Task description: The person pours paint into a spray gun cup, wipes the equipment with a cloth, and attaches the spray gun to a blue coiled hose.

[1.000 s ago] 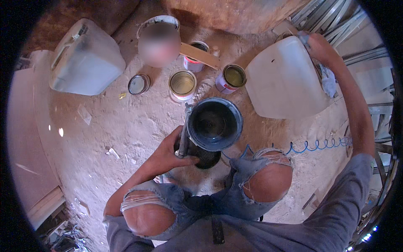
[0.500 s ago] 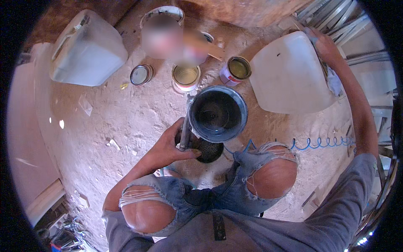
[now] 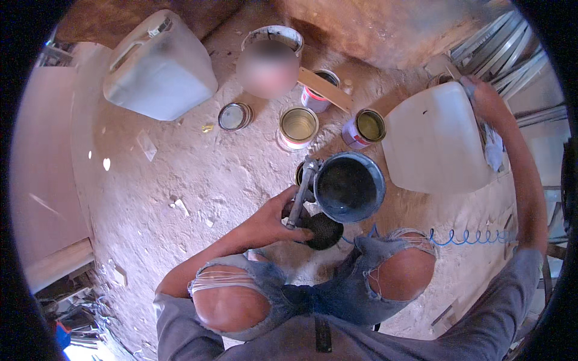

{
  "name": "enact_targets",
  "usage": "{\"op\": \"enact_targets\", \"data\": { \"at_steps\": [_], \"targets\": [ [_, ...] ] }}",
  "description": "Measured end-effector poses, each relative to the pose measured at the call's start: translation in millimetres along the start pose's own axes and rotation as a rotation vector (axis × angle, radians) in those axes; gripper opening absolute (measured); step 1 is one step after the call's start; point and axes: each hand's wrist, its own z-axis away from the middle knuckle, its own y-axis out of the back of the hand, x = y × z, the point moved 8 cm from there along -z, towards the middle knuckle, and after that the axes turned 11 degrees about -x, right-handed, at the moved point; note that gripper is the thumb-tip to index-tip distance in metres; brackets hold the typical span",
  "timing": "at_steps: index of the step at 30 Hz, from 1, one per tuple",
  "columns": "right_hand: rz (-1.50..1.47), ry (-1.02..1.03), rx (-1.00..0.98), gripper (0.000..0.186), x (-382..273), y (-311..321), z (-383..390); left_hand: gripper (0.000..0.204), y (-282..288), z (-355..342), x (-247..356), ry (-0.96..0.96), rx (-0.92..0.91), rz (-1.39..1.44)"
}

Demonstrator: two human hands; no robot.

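Note:
My left hand (image 3: 274, 218) is closed around a metal bar at the side of a dark open cup (image 3: 348, 185), which looks like part of a paint spray gun. The cup's mouth faces up toward me, and its inside is dark. Below it, by my thumb, shows a black round piece (image 3: 325, 231), whose kind I cannot make out. My right hand (image 3: 484, 102), arm stretched far out, grips the far right edge of a big whitish plastic jug (image 3: 433, 141); some fingertips are hidden behind the jug.
Ahead stand open paint cans (image 3: 299, 127), (image 3: 364, 128) and a can (image 3: 316, 101) with a wooden strip (image 3: 325, 89) across it. A closed tin (image 3: 235, 116), a partly blurred bucket (image 3: 274, 33) and another jug (image 3: 159, 72) lie left. A blue coiled hose (image 3: 469, 236) runs right; metal strips (image 3: 494, 48) lean behind.
The whole view has shifted, so everything sits lower and further right. A dark can rim now shows beside the metal bar. Both hands keep their holds.

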Motion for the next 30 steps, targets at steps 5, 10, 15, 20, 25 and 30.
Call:
{"op": "enact_targets", "data": {
  "at_steps": [5, 10, 15, 20, 25, 30],
  "targets": [
    [0.144, 0.048, 0.075, 0.043, -16, 2, 8, 0.088, -2, 2, 11, 0.033, 0.021, -0.104],
    [0.085, 0.054, 0.083, 0.040, -14, 3, 7, 0.080, -4, 0, 6, 0.035, 0.005, -0.099],
    [0.129, -0.094, 0.011, 0.036, 27, -4, -11, 0.078, -8, -5, 13, 0.038, -0.004, -0.154],
    [-0.265, -0.044, 0.054, 0.039, 7, -1, 1, 0.076, -7, -5, 12, 0.059, 0.010, -0.144],
    [-0.118, -0.292, 0.265, 0.040, 76, 1, 35, 0.082, -7, -9, 9, 0.099, 0.002, -0.215],
    [-0.609, -0.381, 0.617, 0.042, 72, 42, 118, 0.086, -4, -8, 0, 0.108, 0.018, -0.184]
  ]
}}
